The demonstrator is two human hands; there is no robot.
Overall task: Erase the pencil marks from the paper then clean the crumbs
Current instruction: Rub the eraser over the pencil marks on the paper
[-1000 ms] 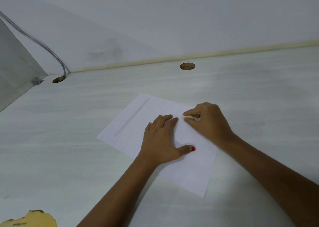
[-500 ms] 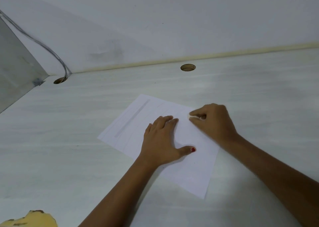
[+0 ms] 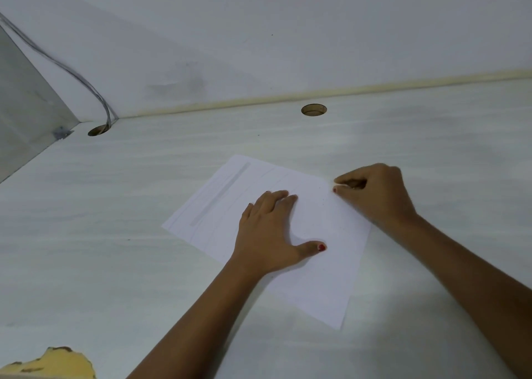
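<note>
Right at the fingertips [image 3: 341, 180]: thumb and forefinger are curled in and pinching a sliver of white, the eraser [image 3: 343, 187], so little of it showing that its shape can't be made out. That's the right hand [image 3: 380, 198], knuckles up, parked on the right edge of the paper [image 3: 325, 280] near its far corner. Over to the left hand [image 3: 266, 236]: flat on the sheet, four fingers [image 3: 283, 199] pressed together and pointing away, thumb stuck out sideways to the right, palm pinning the middle. One sheet only, lying skewed on the desk [image 3: 115, 234], with one long grey band [image 3: 221, 194] along its far-left part and faint ruled lines that can't be read. A few tiny dark specks sit between the two hands; crumbs or not, too small to tell. Two forearms come in from the bottom edge, both cut off. Farther out, two round cable holes: one [image 3: 313, 110] by the back wall, one [image 3: 99, 130] in the left corner taking a grey cable [image 3: 86, 86]; single or paired strands, can't tell. Bottom left, one chipped yellow patch [image 3: 57, 364], cropped by the frame.
</note>
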